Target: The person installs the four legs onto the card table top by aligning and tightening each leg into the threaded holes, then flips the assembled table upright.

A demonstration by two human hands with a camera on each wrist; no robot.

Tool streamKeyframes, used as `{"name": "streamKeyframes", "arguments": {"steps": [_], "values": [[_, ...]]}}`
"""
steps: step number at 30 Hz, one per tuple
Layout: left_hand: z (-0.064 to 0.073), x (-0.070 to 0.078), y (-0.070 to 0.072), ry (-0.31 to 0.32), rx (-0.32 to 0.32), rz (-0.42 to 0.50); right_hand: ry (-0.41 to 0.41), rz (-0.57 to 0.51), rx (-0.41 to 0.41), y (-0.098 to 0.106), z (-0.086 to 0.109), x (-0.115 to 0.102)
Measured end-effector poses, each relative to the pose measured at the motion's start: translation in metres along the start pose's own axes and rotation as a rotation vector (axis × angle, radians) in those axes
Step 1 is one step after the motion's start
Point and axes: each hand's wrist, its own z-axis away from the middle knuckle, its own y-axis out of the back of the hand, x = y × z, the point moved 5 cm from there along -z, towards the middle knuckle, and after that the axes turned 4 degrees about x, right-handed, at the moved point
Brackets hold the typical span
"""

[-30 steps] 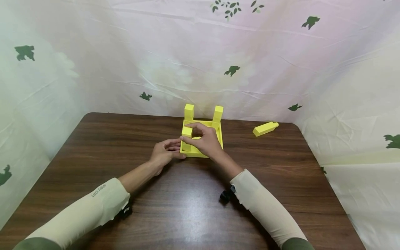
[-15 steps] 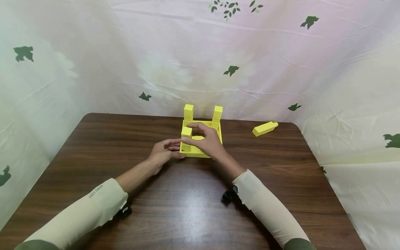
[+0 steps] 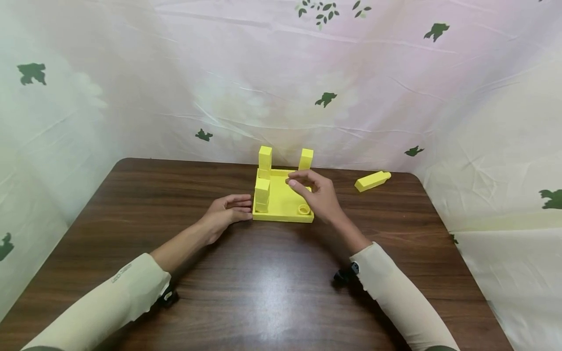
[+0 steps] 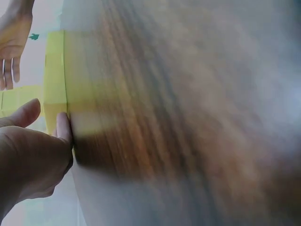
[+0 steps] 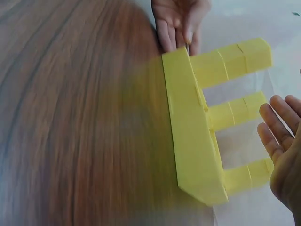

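Observation:
A shallow yellow tray-like base [image 3: 283,218] lies on the table in the head view. Square yellow posts stand upright at three of its corners: near left [image 3: 262,192], far left and far right. At the near right corner shows a bare round socket [image 3: 304,209]. My left hand [image 3: 226,214] lies beside the base's left edge with fingers extended; in the left wrist view a fingertip [image 4: 63,127] meets the base's corner. Over the base's right side hovers my right hand [image 3: 318,195], holding nothing, its fingers loosely bent and partly hiding the far right post's foot.
A loose yellow post [image 3: 372,181] with a rounded peg end lies to the right, toward the back of the brown wooden table [image 3: 272,292]. Patterned cloth [image 3: 263,83] hangs behind the table and on both sides.
My right hand has let go of the near left post and moved right, above the base. The left hand has drawn slightly back to the left. The posts stay upright.

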Motion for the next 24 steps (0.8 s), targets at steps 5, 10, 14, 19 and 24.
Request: {"name": "streamKeyframes", "arguments": {"steps": [5, 10, 14, 19, 24], "values": [[0.007, 0.002, 0.005, -0.005, -0.006, -0.027, 0.004, -0.025, 0.02, 0.022, 0.003, 0.004], [0.012, 0.003, 0.011, -0.012, 0.002, -0.084, -0.017, -0.019, 0.036, 0.041, 0.007, 0.008], [0.017, 0.006, 0.013, -0.042, -0.004, -0.142, -0.028, -0.011, 0.044, 0.053, 0.01, 0.014], [0.023, 0.007, 0.017, -0.093, -0.008, -0.197, -0.039, -0.002, 0.041, 0.068, 0.015, 0.022], [0.029, 0.009, 0.018, -0.146, 0.008, -0.306, -0.064, 0.075, 0.042, 0.087, 0.02, 0.031]]}}
